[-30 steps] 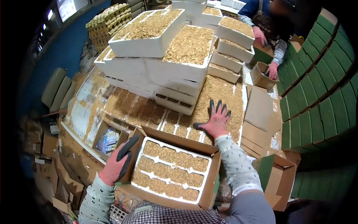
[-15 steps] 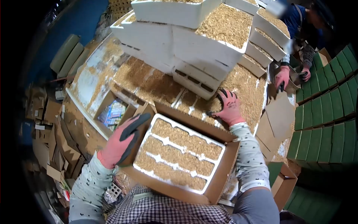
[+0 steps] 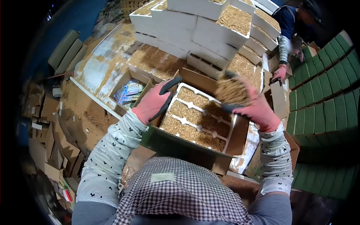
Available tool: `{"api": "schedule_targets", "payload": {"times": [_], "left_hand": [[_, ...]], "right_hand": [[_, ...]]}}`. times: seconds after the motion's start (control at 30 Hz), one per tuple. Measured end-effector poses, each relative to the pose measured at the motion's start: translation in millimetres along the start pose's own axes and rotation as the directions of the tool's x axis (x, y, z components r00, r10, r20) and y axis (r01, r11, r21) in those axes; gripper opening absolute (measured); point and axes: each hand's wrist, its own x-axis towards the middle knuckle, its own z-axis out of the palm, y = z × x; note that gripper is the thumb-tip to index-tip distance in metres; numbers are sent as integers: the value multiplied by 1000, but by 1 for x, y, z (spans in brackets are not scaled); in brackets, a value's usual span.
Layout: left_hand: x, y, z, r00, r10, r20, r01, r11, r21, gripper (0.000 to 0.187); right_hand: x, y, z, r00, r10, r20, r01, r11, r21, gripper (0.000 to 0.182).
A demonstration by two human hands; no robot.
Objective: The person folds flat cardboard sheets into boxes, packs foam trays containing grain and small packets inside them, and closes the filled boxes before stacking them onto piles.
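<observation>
A cardboard box (image 3: 240, 137) stands in front of me, its outer side green. In it sits a white foam tray (image 3: 198, 127) whose rows are filled with straw-coloured shavings (image 3: 182, 127). My left hand (image 3: 155, 98), in a pink glove with dark fingertips, grips the box's left wall near the far corner. Above the tray's far right part, my right hand (image 3: 258, 107) is closed around a loose clump of shavings (image 3: 232, 92). The clump hides that corner of the tray, and some of the right fingers are covered by it.
White foam boxes (image 3: 176, 32) full of shavings are stacked behind. A small carton (image 3: 116, 88) of colourful packets (image 3: 131, 92) stands left. Green boxes (image 3: 322, 108) line the right; flattened cardboard (image 3: 62, 150) lies left. A co-worker's gloved hand (image 3: 279, 72) is at the back right.
My right hand has come up from the shavings on the table, now carrying a clump over the tray. The box and my left hand appear farther right and higher in view.
</observation>
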Motion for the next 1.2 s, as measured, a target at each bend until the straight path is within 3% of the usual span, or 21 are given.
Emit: {"api": "schedule_targets", "payload": {"times": [0.03, 0.17, 0.23, 0.37, 0.4, 0.47, 0.53, 0.57, 0.6, 0.63, 0.67, 0.7, 0.77, 0.8, 0.83, 0.93, 1.0, 1.03, 1.07, 1.1, 1.2], "left_hand": [[-1, 0, -1, 1000, -8, 7, 8, 1000, -14, 49], [-5, 1, -5, 999, -32, 17, 33, 997, -75, 48], [-4, -9, -4, 999, 34, -19, -36, 996, -78, 47], [-15, -24, -17, 992, -128, 2, 128, 988, -89, 50], [-18, 0, -17, 997, -67, -42, 61, 990, -128, 49], [-23, -6, -44, 942, -268, -201, 197, 929, -315, 45], [-22, -54, -86, 918, -165, -360, 220, 968, 118, 38], [-22, -92, -105, 930, -68, -362, 240, 858, 454, 37], [-19, -93, -102, 937, -206, -283, 348, 632, 692, 37], [-16, -93, -100, 900, -357, -250, 374, 336, 864, 36], [-24, -164, -109, 940, -239, -242, 283, 152, 947, 36], [-36, -230, -123, 970, -124, -209, 204, -55, 977, 35], [-26, -192, -115, 961, -198, -194, 213, 77, 974, 34], [-24, -176, -110, 956, -213, -202, 218, 56, 974, 29], [-15, -148, -106, 911, -356, -209, 257, 93, 962, 29], [-14, -121, -117, 868, -305, -391, 479, 307, 823, 53], [-13, -122, -148, 813, -310, -493, 578, 535, 617, 51], [-17, -152, -176, 797, -323, -510, 585, 623, 519, 42], [-18, -138, -184, 756, -356, -550, 597, 720, 354, 37], [-13, -116, -183, 723, -392, -569, 574, 799, 179, 31], [9, -19, -113, 693, -40, -720, 257, 946, 195, 16]], "right_hand": [[0, -14, 8, 992, 5, 127, -8, 1000, 22, 68], [1, -4, 45, 924, 292, 248, -112, 825, -554, 89], [-3, -19, 88, 839, 438, 322, 106, 449, -887, 94], [-6, -10, 75, 850, 292, 439, 87, 743, -663, 78], [-8, 0, 58, 939, 159, 305, 69, 781, -621, 70], [-10, -4, 0, 998, 11, -58, -31, 932, -362, 62], [-18, 40, -45, 862, 256, -438, -225, 967, 124, 48], [-22, 92, -65, 778, 265, -569, -188, 963, 192, 42], [-33, 151, -87, 722, 311, -617, -305, 945, 120, 45], [-57, 243, -105, 603, 383, -700, -484, 873, 61, 53], [-93, 318, -114, 545, 353, -761, -656, 744, -125, 61], [-132, 399, -130, 401, 562, -724, -879, 457, -133, 68], [-169, 387, -121, 493, 582, -647, -869, 285, -405, 50], [-173, 368, -112, 425, 663, -616, -898, 221, -380, 71], [-175, 352, -95, 151, 639, -755, -883, -256, -393, 84], [-216, 421, -146, 427, 599, -677, -878, 96, -469, 71], [-170, 345, -165, 349, 346, -871, -919, 307, -247, 58], [-165, 347, -193, 436, 360, -825, -832, 510, -218, 47], [-154, 338, -214, 491, 366, -790, -844, 426, -327, 45], [-138, 323, -227, 472, 363, -803, -870, 341, -357, 43], [-61, 180, -199, 617, 201, -761, -603, 743, -292, 39]]}}
